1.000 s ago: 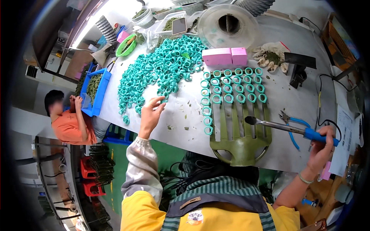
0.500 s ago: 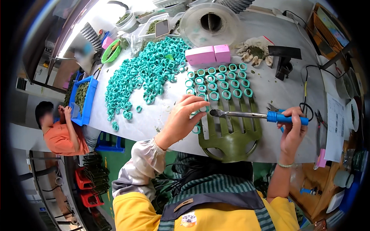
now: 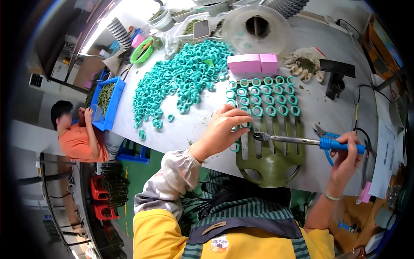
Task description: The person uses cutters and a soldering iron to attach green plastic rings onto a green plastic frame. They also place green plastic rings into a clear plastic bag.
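My left hand [image 3: 225, 128] is closed in a pinch at the left column of a green slotted rack [image 3: 269, 169], its fingers on a teal ring [image 3: 246, 125] that they partly hide. In my right hand [image 3: 346, 156] is a blue-handled soldering iron [image 3: 293, 139] with a metal shaft. It lies level above the rack, its dark tip just right of my left fingertips and apart from them. Rows of teal rings [image 3: 269, 100] fill the far part of the rack's prongs, while the near slots are bare.
A large heap of loose teal rings [image 3: 185, 77] spreads to the left. Pink blocks [image 3: 244, 64], a soiled glove [image 3: 304, 64] and a black stand [image 3: 336, 77] lie beyond the rack. Pliers [image 3: 323, 133] rest under the iron. A co-worker in orange [image 3: 79, 140] sits at far left by a blue tray [image 3: 114, 103].
The whole view has shifted, so most things appear farther right. Both hands keep nearly the same places over the rack, still holding the ring and the soldering iron.
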Available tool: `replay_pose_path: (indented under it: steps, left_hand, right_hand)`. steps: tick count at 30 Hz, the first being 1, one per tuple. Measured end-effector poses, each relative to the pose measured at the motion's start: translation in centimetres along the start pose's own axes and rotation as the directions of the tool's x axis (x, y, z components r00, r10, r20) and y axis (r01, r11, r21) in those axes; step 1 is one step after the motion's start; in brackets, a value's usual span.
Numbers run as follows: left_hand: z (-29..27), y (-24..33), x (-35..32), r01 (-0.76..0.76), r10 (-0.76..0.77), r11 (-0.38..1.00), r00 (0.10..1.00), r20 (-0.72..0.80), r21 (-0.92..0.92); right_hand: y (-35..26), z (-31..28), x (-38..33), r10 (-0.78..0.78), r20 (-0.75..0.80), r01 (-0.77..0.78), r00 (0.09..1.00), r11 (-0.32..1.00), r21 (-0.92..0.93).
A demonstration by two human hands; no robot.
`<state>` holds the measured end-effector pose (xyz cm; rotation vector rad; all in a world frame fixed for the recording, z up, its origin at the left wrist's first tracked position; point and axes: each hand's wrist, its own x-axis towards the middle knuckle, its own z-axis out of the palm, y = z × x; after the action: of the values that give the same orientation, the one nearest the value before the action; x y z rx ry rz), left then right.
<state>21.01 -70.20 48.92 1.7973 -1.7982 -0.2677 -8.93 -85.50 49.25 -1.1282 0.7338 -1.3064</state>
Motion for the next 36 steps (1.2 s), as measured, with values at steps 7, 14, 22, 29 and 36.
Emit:
replay_pose_path:
  steps: [7, 14, 22, 29, 36]
  left_hand:
    - [-5.9, -13.5, -5.4, 0.537, -0.417, 0.797, 0.821, -0.390, 0.278]
    - [-3.7, -15.1, -8.5, 0.472, -0.355, 0.820, 0.863, -0.360, 0.324]
    - [-6.0, -12.5, -9.9, 0.418, -0.708, 0.411, 0.706, 0.006, -0.810]
    - [-6.6, -6.2, -8.4, 0.537, -0.658, 0.632, 0.752, -0.021, -0.558]
    - [-2.6, 2.8, -3.8, 0.231, -0.243, 0.895, 0.970, 0.016, -0.381]
  right_hand:
    - [-0.3, -0.3, -0.1, 0.029, 0.005, -0.028, 1.000, 0.999, -0.036]
    - [-0.7, -0.1, -0.4, 0.013, 0.022, -0.011, 1.000, 0.998, -0.058]
    - [-1.4, 0.4, -0.5, -0.010, 0.005, 0.011, 1.000, 0.996, -0.090]
    - [-1.5, 0.9, -0.6, -0.026, -0.001, 0.026, 1.000, 0.996, -0.089]
    - [-1.0, 0.4, -0.7, -0.008, 0.032, 0.011, 0.999, 0.997, -0.081]
